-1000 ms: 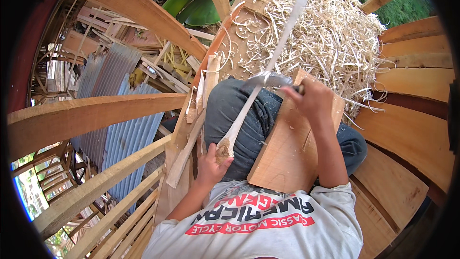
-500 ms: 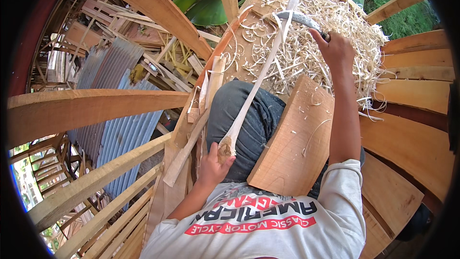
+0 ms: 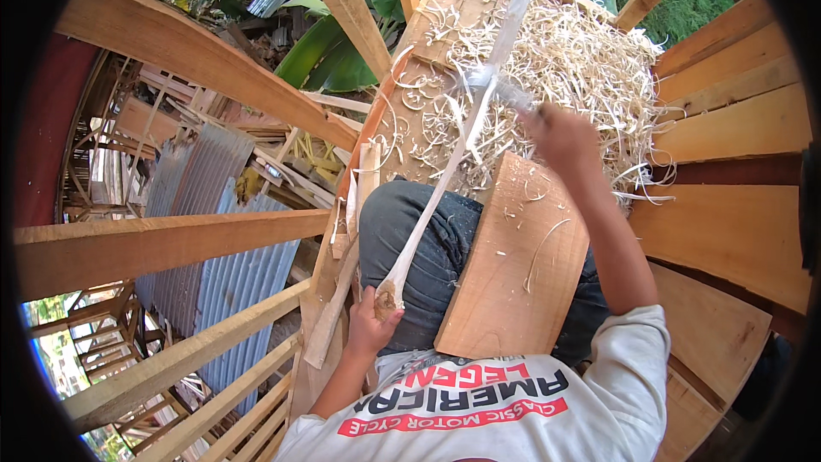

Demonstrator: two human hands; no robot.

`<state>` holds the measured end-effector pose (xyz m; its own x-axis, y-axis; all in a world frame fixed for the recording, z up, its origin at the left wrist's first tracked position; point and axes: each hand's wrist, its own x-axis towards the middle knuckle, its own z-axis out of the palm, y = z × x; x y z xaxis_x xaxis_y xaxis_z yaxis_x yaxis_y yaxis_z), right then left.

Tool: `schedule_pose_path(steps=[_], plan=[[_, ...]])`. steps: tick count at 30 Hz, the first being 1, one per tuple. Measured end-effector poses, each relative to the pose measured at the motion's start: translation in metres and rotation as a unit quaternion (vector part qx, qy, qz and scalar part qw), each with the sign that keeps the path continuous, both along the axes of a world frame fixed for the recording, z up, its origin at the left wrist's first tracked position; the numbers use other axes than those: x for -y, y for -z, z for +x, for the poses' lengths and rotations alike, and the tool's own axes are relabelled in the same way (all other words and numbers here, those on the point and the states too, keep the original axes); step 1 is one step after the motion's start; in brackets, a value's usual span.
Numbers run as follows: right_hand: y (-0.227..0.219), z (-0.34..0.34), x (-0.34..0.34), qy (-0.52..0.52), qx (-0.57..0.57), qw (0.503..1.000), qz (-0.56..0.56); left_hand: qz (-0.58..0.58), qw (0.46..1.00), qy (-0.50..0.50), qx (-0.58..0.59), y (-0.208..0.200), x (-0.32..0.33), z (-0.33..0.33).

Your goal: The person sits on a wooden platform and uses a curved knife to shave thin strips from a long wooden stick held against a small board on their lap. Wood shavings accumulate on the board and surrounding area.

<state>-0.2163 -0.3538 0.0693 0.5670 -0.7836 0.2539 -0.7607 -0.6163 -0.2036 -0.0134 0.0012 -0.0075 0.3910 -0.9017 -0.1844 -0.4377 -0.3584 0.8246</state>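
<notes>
A long pale wooden stick (image 3: 442, 173) runs from my left knee up past the far edge of the platform. My left hand (image 3: 374, 325) grips its thick, brown near end. My right hand (image 3: 564, 141) is closed on the handle of a curved knife (image 3: 510, 92), smeared by motion. The blade lies across the stick's upper middle part, where a thin strip of wood curls off beside it. Across my lap rests a flat, broad wooden board (image 3: 522, 269) with a few shavings on it.
Pale wood shavings (image 3: 590, 51) cover much of the wooden platform (image 3: 428, 26). Wooden slats (image 3: 214, 252) fence the left side, and planks (image 3: 727, 231) stand at the right. Beside my left leg lies a loose piece of wood (image 3: 332, 316). Corrugated sheets (image 3: 239, 282) lie beyond the slats.
The knife in my right hand has come down along the stick toward me, and my right elbow is more bent. My left hand keeps its hold. The whole view has shifted slightly.
</notes>
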Motion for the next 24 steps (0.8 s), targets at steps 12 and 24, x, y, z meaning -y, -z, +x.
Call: schedule_pose_path(steps=[12,24], plan=[[0.025,-0.014,-0.002,0.009,0.110,0.994,0.015,0.043,0.999,0.027,-0.014,0.004,0.003,0.012],[-0.004,-0.039,-0.074,-0.076,0.268,0.833,0.477,0.032,0.984,0.068,-0.164,0.010,0.005,0.039]])
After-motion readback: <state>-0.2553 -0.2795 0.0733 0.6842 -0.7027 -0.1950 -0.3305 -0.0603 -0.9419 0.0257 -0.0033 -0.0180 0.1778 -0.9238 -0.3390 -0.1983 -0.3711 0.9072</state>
